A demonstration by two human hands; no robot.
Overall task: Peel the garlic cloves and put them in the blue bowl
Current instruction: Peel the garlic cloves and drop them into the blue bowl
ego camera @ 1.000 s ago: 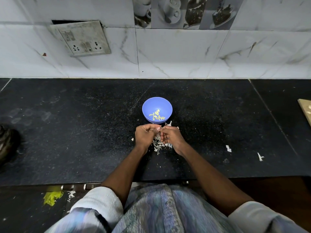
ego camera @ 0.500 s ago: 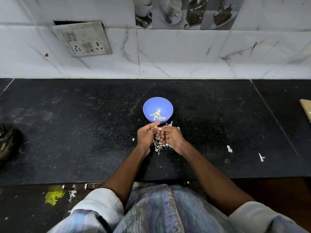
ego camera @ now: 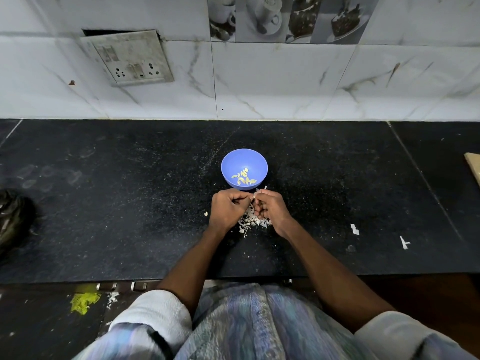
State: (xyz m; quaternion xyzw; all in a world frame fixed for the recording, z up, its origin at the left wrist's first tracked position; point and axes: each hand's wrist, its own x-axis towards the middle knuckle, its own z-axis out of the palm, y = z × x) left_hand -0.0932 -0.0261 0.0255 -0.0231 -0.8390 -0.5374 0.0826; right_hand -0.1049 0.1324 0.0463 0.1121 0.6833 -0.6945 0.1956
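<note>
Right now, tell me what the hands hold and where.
Both hands, left hand and right hand, pinch a garlic clove at their fingertips; which part cannot be told.

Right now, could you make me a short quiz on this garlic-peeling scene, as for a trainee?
1. True or false: the blue bowl already holds peeled cloves.
2. Where does the pile of peels lie? A) inside the bowl B) on the counter below the hands C) beside the wall socket
3. Fill in: the left hand and right hand meet just in front of the ____.

Key: 1 true; 2 B; 3 bowl.
</note>
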